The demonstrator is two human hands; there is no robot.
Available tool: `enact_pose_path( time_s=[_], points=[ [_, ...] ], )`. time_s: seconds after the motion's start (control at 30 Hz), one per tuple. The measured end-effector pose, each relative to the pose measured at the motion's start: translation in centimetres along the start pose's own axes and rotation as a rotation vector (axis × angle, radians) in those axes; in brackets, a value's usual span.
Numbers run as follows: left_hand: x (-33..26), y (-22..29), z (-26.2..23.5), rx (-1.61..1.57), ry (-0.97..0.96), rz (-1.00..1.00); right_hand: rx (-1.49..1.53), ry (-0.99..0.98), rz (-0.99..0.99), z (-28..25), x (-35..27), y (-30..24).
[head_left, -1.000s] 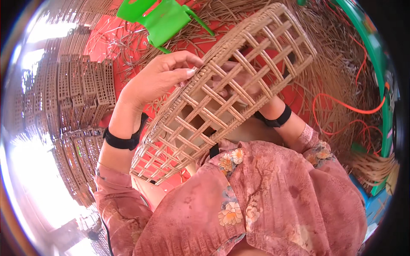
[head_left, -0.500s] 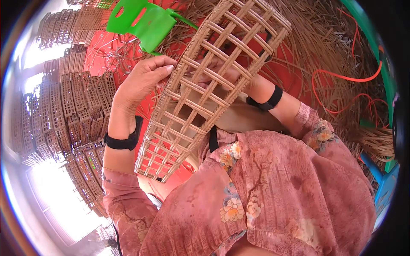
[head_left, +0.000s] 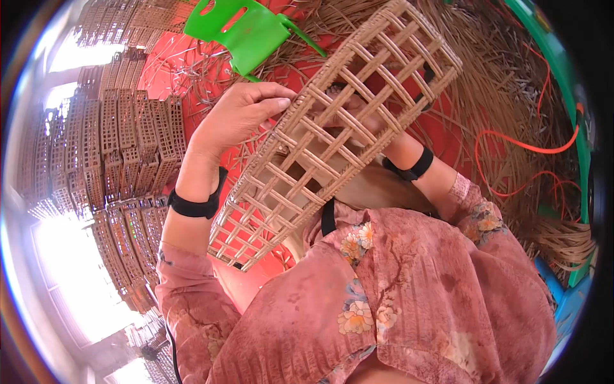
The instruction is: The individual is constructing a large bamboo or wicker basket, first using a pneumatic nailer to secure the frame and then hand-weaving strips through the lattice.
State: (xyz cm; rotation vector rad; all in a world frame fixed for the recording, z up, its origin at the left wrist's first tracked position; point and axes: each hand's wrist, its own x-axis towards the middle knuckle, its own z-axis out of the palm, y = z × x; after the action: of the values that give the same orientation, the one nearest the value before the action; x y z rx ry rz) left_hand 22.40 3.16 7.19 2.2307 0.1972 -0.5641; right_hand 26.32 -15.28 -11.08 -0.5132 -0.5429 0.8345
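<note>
A long rectangular basket (head_left: 314, 133) of tan woven strands slants across my lap, its open lattice facing up. My left hand (head_left: 246, 115) is at its upper left edge, thumb and bent fingers closed against the braided border. Behind the lattice is my right hand (head_left: 364, 114), seen only in part through the gaps. Its fingers look curled toward the inside of the basket, and the slats cover much of them. Black bands circle both wrists. Any single strand between my fingers is too small to make out.
A green plastic chair (head_left: 252, 35) stands beyond my left hand. Loose tan strands (head_left: 473, 96) lie heaped over the red floor at the right, with an orange cord (head_left: 524, 147) nearby. Stacks of woven baskets (head_left: 121, 137) rise at the left. Something blue (head_left: 569, 307) shows at the lower right.
The whole view has shifted, so chair, stacks and hands all sit farther right. The basket leans slightly more to the right. Both hands keep nearly the same places on it.
</note>
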Motion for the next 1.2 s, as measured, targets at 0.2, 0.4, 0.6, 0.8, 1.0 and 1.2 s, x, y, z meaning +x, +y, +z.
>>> enact_pose_path(
  time_s=[0.2,0.4,0.6,0.8,1.0,1.2],
  points=[
    [0.2,1.0,0.2,0.175,0.003,0.07,-0.297,0.065,-0.003,-0.3,0.2,0.3],
    [-0.3,1.8,1.3,0.576,0.136,0.287,-0.29,-0.008,-0.077,-1.3,0.7,1.1],
    [-0.7,2.1,1.9,0.526,0.224,0.244,0.103,-0.139,-0.073,-1.6,0.5,1.1],
    [-0.6,1.6,2.0,0.461,0.253,0.21,0.196,0.022,-0.015,-1.6,0.2,1.0],
    [-0.6,1.2,1.9,0.435,0.259,0.231,-0.043,0.048,-0.009,-1.4,-0.1,0.8],
    [-0.6,1.0,1.9,0.403,0.232,0.243,-0.241,0.065,-0.024,-0.7,0.1,1.1]
  ],
)
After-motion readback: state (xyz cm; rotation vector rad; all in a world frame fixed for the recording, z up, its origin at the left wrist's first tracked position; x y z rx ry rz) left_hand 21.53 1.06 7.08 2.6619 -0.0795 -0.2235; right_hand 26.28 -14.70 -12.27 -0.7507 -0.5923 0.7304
